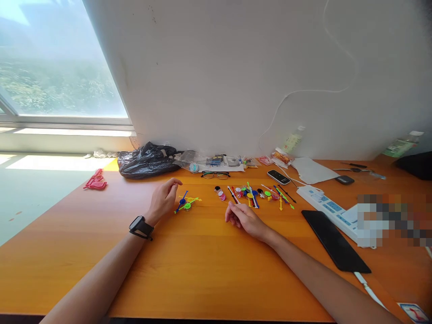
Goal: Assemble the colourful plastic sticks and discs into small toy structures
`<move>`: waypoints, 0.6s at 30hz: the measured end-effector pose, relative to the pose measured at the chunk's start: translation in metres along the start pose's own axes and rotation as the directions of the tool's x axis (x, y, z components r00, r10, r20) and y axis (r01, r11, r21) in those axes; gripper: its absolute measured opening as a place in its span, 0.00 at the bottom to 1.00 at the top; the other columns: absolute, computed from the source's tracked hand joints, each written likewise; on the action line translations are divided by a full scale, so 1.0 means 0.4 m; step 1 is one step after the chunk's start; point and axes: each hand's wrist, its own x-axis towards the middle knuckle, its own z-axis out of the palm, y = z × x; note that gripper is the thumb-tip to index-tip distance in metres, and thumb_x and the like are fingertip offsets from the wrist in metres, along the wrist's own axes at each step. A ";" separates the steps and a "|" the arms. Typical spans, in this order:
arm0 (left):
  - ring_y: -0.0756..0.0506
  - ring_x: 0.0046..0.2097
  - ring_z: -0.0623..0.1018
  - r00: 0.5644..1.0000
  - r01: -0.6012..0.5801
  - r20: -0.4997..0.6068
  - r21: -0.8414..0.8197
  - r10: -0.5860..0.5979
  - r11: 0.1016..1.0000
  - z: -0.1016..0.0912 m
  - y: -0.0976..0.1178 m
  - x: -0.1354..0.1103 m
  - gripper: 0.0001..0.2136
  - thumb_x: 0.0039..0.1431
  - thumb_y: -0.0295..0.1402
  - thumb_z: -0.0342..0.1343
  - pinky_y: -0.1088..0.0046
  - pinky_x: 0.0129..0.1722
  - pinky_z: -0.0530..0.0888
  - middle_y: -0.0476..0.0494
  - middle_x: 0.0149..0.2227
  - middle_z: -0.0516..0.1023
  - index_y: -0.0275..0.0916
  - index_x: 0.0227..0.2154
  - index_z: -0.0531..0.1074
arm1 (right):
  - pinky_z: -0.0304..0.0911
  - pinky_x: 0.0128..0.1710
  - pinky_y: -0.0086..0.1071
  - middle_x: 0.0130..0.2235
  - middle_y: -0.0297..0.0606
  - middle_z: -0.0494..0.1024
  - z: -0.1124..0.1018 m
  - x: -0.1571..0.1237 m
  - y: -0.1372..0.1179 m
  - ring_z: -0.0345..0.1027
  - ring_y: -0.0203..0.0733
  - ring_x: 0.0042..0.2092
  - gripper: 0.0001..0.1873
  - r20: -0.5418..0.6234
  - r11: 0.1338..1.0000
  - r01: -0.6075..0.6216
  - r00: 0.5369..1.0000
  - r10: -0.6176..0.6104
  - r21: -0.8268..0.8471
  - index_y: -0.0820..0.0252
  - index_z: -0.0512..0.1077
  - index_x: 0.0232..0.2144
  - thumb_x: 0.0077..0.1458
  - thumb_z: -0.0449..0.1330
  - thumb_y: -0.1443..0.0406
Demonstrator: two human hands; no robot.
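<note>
One broad orange-brown wooden tabletop [189, 279] fills the lower half of my remote feed. At its back edge I see a crumpled, shiny black plastic bag [146, 159], and on the right a long white plastic power strip [332, 208] running diagonally. Just beside the strip lies a flat, black rectangular device [334, 240] with a white cable at its near end. Two bare arms reach in from the bottom edge. My left hand [164, 200], wearing a black square-faced watch [141, 227] at the wrist, has its fingers loosely bent; I cannot tell whether their tips meet. My right hand [246, 218] has its fingers curled inward, and from here I cannot tell whether they close on anything. Farther back sits a pair of thin dark-framed glasses [215, 174], and at the left a red-pink plastic object [95, 181]. Smallest are the plastic pieces: a scattered multicoloured pile of arrow-shaped pointers and round discs [254, 194] lies just beyond the right hand, whose contact with it I cannot make out, while a little blue, yellow and green cluster of arrow pieces [187, 206] rests just beside the left hand, between the two hands.
</note>
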 end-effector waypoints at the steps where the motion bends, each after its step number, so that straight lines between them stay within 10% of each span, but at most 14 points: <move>1: 0.43 0.35 0.77 1.000 -0.003 -0.011 -0.011 0.003 1.000 0.001 0.000 0.000 0.16 0.70 0.39 0.44 0.70 0.35 0.67 0.48 0.30 0.77 0.42 0.41 0.77 | 0.53 0.25 0.30 0.23 0.35 0.68 0.000 0.000 0.001 0.60 0.36 0.25 0.36 -0.002 1.000 0.000 1.000 0.000 -0.008 0.61 0.76 0.26 0.67 0.48 0.39; 12: 0.36 0.54 0.74 0.875 -0.431 0.263 0.038 0.407 0.901 -0.010 0.060 -0.034 0.16 0.65 0.39 0.58 0.58 0.55 0.71 0.40 0.54 0.78 0.44 0.53 0.76 | 0.65 0.39 0.35 0.42 0.39 0.73 0.018 -0.024 -0.024 0.66 0.42 0.37 0.12 -0.080 0.851 0.258 0.941 -0.329 -0.458 0.55 0.72 0.47 0.70 0.56 0.55; 18: 0.34 0.63 0.70 0.853 -0.418 0.337 -0.019 0.400 0.908 0.016 0.053 -0.041 0.16 0.65 0.38 0.59 0.52 0.63 0.69 0.38 0.62 0.73 0.45 0.54 0.77 | 0.60 0.66 0.49 0.61 0.45 0.67 0.016 -0.019 -0.016 0.62 0.53 0.64 0.26 -0.073 0.718 0.287 0.902 -0.426 -0.634 0.48 0.63 0.65 0.67 0.59 0.61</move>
